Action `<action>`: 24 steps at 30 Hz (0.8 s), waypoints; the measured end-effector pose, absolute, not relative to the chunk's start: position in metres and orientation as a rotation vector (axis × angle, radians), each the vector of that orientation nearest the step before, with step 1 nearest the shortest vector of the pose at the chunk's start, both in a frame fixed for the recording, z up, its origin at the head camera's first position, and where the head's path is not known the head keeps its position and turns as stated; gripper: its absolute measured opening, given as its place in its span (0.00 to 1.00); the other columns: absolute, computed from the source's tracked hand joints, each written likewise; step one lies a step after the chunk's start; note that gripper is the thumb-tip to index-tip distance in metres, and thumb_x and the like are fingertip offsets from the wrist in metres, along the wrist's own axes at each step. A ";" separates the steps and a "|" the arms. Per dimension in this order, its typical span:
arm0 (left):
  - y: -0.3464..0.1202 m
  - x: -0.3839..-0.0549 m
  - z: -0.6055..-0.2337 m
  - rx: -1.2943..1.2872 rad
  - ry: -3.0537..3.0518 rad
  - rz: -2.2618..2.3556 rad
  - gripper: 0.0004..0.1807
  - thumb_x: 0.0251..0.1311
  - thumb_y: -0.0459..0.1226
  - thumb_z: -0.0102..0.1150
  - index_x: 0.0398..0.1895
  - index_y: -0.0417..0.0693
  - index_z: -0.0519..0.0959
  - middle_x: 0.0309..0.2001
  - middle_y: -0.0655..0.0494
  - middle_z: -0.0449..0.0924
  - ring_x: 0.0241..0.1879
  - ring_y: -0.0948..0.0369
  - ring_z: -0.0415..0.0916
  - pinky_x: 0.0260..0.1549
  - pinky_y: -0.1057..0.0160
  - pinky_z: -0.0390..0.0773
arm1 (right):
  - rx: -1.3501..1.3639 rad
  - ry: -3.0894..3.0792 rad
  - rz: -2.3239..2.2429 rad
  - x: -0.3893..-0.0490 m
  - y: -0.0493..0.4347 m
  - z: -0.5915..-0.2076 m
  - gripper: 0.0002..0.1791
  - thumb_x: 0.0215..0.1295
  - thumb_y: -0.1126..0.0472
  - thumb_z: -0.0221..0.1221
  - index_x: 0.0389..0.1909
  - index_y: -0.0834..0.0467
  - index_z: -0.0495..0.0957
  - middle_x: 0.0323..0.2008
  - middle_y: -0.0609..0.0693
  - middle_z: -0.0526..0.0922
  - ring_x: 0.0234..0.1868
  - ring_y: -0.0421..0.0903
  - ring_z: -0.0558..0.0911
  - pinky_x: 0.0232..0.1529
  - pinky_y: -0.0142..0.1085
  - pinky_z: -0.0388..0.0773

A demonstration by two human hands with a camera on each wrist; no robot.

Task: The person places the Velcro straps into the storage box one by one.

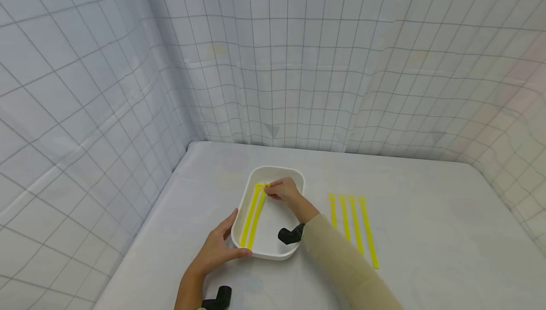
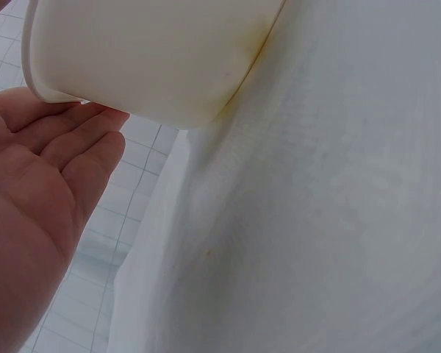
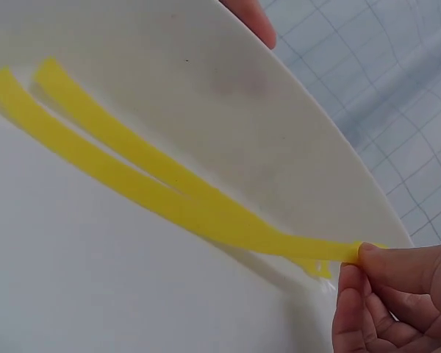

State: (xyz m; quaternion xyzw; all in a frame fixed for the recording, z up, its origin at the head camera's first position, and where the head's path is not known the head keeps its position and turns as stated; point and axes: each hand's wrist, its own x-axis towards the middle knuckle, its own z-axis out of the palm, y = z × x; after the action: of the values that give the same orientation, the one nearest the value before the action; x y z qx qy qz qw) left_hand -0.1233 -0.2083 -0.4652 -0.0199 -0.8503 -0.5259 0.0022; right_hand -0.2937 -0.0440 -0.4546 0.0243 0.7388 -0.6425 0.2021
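White tray (image 1: 273,224) sits at twelve o'clock; your left hand (image 1: 216,249) rests spread, unclenched, against its eight-o'clock corner. Your right hand (image 1: 285,190) pinches one of two yellow strips (image 3: 117,173) inside by its twelve-o'clock end, probably best for something light, bendy.

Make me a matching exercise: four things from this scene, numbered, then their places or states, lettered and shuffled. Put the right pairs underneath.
1. Left hand
2. Right hand
3. White tray
4. Four yellow strips

A. Contains two strips
B. At the tray's near left corner
C. On the tabletop, right of the tray
D. Pinches a strip's end

Pairs: 1-B, 2-D, 3-A, 4-C
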 end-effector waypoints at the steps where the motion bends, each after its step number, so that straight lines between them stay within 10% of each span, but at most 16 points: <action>1: -0.207 -0.122 -0.461 -0.063 -2.666 -1.651 0.58 0.33 0.37 0.78 0.69 0.39 0.52 0.69 0.47 0.52 0.67 0.53 0.51 0.61 0.56 0.59 | 0.070 2.068 -1.787 -0.295 -0.044 -0.456 0.12 0.52 0.69 0.65 0.35 0.71 0.77 0.26 0.53 0.80 0.23 0.41 0.78 0.30 0.32 0.81; 15: -0.212 -0.126 -0.475 -0.065 -2.656 -1.614 0.60 0.30 0.44 0.79 0.70 0.44 0.54 0.69 0.52 0.54 0.66 0.55 0.53 0.60 0.56 0.60 | 0.098 2.104 -1.774 -0.314 -0.048 -0.465 0.11 0.48 0.71 0.67 0.32 0.69 0.78 0.26 0.56 0.81 0.22 0.44 0.80 0.28 0.33 0.81; 24: -0.211 -0.125 -0.475 -0.068 -2.657 -1.610 0.60 0.30 0.45 0.79 0.70 0.45 0.54 0.68 0.52 0.54 0.66 0.55 0.53 0.60 0.56 0.60 | 0.097 2.016 -1.789 -0.468 -0.081 -0.692 0.20 0.30 0.64 0.77 0.27 0.64 0.80 0.24 0.57 0.83 0.23 0.50 0.83 0.22 0.41 0.82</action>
State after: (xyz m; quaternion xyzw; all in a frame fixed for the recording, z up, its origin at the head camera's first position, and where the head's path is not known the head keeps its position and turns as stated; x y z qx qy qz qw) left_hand -0.1253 -0.2113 -0.4751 -0.0219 -0.8549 -0.5180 0.0174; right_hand -0.4684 -0.0808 -0.6920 0.0352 0.7290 -0.6471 0.2204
